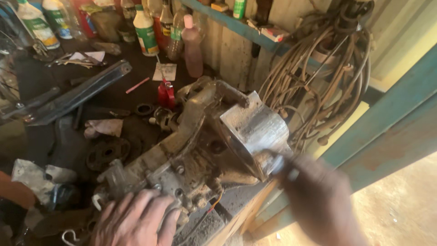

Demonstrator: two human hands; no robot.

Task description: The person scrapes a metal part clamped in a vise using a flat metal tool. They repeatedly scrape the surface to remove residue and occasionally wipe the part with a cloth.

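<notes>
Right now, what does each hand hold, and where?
The left hand rests on the engine casing's near end. The blurred right hand is at its metal housing; grip unclear.

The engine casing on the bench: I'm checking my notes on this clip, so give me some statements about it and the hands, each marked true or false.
1. The left hand rests on the near end of the engine casing. True.
2. The right hand is at the casing's bright metal end. True; it is blurred, so its grip is unclear.
3. The casing lies on the floor. False; it sits on the dark workbench.
4. The pink bottle lies on its side. False; it stands upright.
5. Cables hang on the wall. True.
</notes>
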